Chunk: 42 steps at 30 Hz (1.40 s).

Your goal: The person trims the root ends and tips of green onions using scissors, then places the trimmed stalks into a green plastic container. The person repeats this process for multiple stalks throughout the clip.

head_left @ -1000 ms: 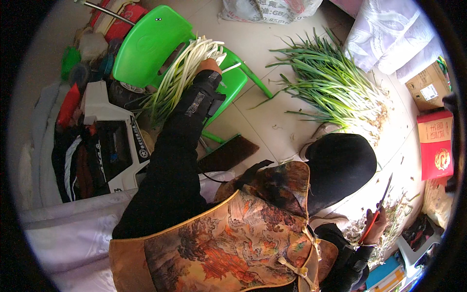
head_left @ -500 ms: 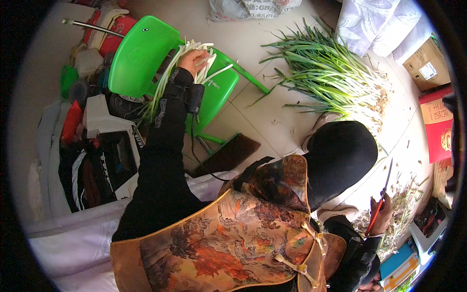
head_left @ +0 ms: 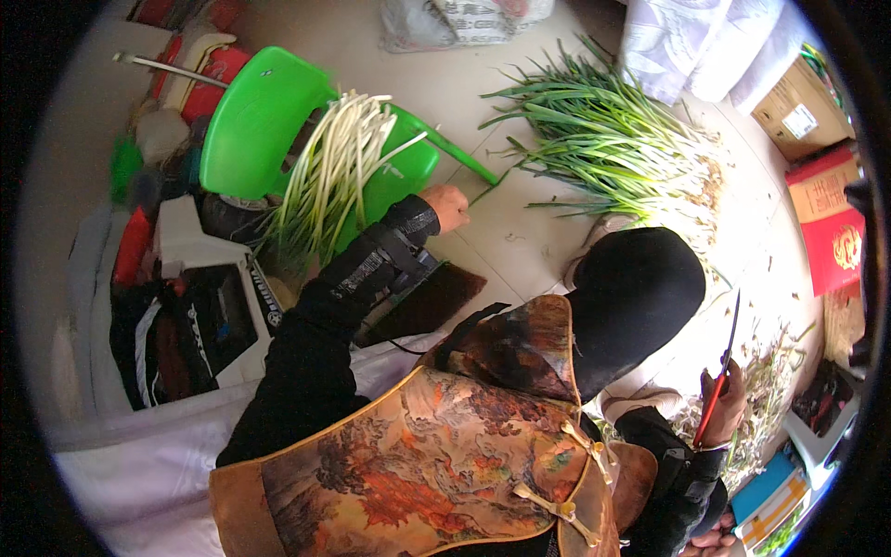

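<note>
On the green chair (head_left: pixel 255 130): one spring-onion bunch (head_left: pixel 339 158), apparently cleaned. Rooted pile (head_left: pixel 603 139) on floor (head_left: pixel 520 269) looks undone. Left hand (head_left: pixel 449 208) beside chair, openness unclear, nothing seen held; right hand (head_left: pixel 729 408) grips red-handled blade (head_left: pixel 719 382).

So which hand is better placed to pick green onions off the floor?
Probably the left hand: it looks empty, near the green onions; the right hand holds a red-handled tool.
</note>
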Tool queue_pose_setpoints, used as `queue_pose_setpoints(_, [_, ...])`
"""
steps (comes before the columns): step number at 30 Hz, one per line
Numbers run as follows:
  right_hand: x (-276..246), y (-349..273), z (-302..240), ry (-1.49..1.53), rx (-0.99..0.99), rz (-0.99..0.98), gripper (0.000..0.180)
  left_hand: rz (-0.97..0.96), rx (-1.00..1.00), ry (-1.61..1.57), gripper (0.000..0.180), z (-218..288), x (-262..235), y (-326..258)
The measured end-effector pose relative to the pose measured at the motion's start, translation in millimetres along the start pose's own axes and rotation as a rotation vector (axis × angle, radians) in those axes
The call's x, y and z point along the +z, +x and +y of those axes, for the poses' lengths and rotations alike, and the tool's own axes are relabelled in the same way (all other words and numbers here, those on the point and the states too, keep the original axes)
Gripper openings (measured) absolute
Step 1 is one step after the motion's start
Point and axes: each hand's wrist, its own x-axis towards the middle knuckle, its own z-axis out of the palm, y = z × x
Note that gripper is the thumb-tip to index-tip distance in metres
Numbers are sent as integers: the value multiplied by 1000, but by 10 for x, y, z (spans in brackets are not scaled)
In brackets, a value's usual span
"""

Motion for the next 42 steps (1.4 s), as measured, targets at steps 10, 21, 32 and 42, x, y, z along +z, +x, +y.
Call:
queue_pose_setpoints(10, [-655, -32, -243, 11, 233, 84, 47, 351, 278, -349, 20, 898, -232, 1223])
queue_pose_setpoints(21, [-714, 209, 168, -209, 253, 21, 40, 814, 556, -173, 39, 2462, -978, 2593])
queue_pose_setpoints(32, [-825, 247, 162, -158, 218, 90, 39, 637, 487, -9, 32, 2637, -1201, 2984])
queue_pose_setpoints(42, [-901, 177, -287, 25, 123, 142, 37, 815, 816, -415, 33, 3058, -2215, 1381])
